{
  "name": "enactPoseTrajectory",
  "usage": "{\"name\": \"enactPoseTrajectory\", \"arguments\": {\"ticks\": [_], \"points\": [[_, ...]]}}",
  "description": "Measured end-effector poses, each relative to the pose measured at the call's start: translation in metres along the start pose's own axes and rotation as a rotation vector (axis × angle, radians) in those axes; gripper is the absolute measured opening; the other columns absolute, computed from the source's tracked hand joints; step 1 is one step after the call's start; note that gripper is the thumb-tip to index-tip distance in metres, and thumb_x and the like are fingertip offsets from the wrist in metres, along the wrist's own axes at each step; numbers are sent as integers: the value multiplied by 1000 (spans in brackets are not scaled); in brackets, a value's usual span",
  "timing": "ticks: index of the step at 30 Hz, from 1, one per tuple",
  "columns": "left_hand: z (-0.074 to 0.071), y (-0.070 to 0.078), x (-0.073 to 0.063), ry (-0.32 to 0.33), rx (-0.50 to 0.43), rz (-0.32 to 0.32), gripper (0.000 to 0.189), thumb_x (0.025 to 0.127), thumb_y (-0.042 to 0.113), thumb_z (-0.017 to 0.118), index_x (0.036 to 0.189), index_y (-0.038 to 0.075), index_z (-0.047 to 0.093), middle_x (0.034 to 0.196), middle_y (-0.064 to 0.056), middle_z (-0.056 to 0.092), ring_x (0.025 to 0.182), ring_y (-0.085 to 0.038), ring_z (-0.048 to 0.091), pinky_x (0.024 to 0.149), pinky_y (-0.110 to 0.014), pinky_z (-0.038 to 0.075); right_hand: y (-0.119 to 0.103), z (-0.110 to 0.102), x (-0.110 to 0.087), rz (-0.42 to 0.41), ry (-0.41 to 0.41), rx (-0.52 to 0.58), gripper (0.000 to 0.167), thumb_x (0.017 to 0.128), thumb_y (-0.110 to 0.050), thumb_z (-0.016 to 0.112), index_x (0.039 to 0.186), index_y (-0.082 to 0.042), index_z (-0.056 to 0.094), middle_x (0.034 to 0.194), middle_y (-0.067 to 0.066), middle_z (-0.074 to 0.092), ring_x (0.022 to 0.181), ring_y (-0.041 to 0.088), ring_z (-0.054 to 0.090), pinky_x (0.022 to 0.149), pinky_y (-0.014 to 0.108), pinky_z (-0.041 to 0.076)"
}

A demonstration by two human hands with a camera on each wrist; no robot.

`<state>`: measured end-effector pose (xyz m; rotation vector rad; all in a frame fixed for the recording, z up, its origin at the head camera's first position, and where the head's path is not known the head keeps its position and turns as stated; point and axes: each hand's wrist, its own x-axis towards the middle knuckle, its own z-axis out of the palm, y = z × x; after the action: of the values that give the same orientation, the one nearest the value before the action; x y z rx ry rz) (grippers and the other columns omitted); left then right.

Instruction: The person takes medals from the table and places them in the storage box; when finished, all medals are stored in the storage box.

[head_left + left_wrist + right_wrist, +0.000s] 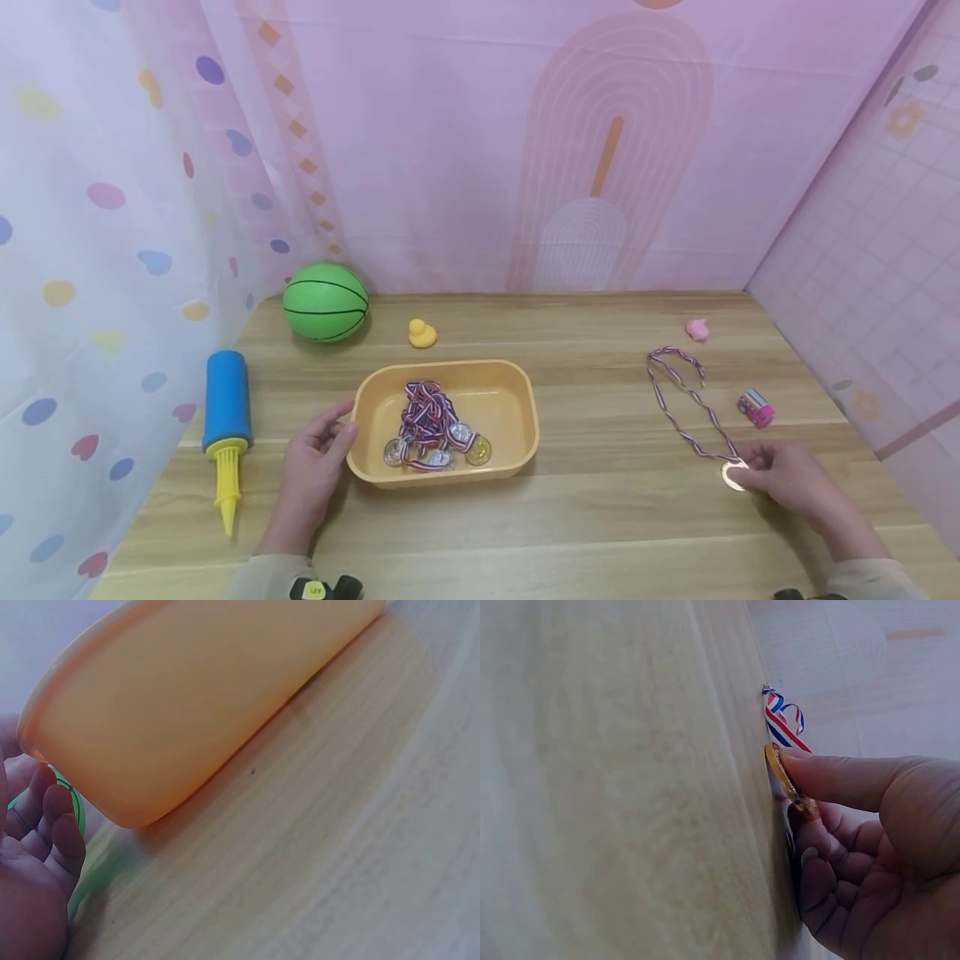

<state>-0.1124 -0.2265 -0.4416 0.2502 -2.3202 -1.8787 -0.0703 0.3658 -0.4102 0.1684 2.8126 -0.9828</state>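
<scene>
A yellow-orange plastic basin (517,400) sits left of the table's middle, holding several silver and gold medals (478,451) with tangled striped ribbons (429,412). My left hand (315,462) grips the basin's left rim with thumb and finger; the left wrist view has the basin's outer wall (187,705) beside the curled fingers. Over on the right, my right hand (787,477) pinches a gold medal (781,771) between thumb and fingers, low at the table surface. Its red, white and blue ribbon (678,429) trails away across the wood in a loop.
Behind the basin are a green ball (326,302) and a yellow rubber duck (422,333). A blue and yellow hand pump (227,425) lies at far left. Near the right hand sit a small pink toy vehicle (756,408) and a pink figure (697,329). Curtains border the wooden table.
</scene>
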Motion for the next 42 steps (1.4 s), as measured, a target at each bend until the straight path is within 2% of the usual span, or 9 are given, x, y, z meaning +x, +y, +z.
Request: {"name": "enactPoseTrajectory", "arguments": {"ticks": [8,14,20,30,37,42], "points": [[1,-2,1,3,-21,8,40,96,26,60,132,8,57,91,-4,56,75,-11,53,61,-18,49,-3,2,-3,-24,-10,139,37,89,-19,69,110,9,59,85,7,65,70,13,56,61,27,48],[0,-3,1,-3,-19,4,42,96,29,59,133,9,56,93,-4,56,75,-11,53,61,-18,49,-21,-3,-3,-58,50,194,33,92,-21,65,108,8,62,89,8,64,74,14,57,63,28,50],[1,-1,0,-3,-31,-9,42,97,28,59,133,8,55,91,-3,55,75,-10,53,62,-18,49,-44,-11,1,-104,120,225,35,93,-26,65,108,6,63,95,-2,62,78,8,56,67,27,50],[1,1,0,-2,-21,-24,43,97,29,58,134,9,55,92,-3,55,74,-10,52,61,-18,49,-89,-24,7,-149,121,289,43,96,-32,60,117,5,59,97,-4,66,83,10,59,74,25,51],[1,0,1,-4,-27,-19,43,97,29,58,134,8,55,92,-2,55,75,-10,52,61,-18,49,-122,-32,12,-241,136,341,39,96,-31,61,109,6,59,94,-6,64,84,11,59,75,25,51],[0,-2,2,0,-25,-11,43,96,29,59,134,8,55,91,-2,55,75,-10,52,61,-17,48,-148,-37,15,-287,125,423,34,95,-30,62,105,3,58,107,-6,62,95,6,56,77,24,51]]}}
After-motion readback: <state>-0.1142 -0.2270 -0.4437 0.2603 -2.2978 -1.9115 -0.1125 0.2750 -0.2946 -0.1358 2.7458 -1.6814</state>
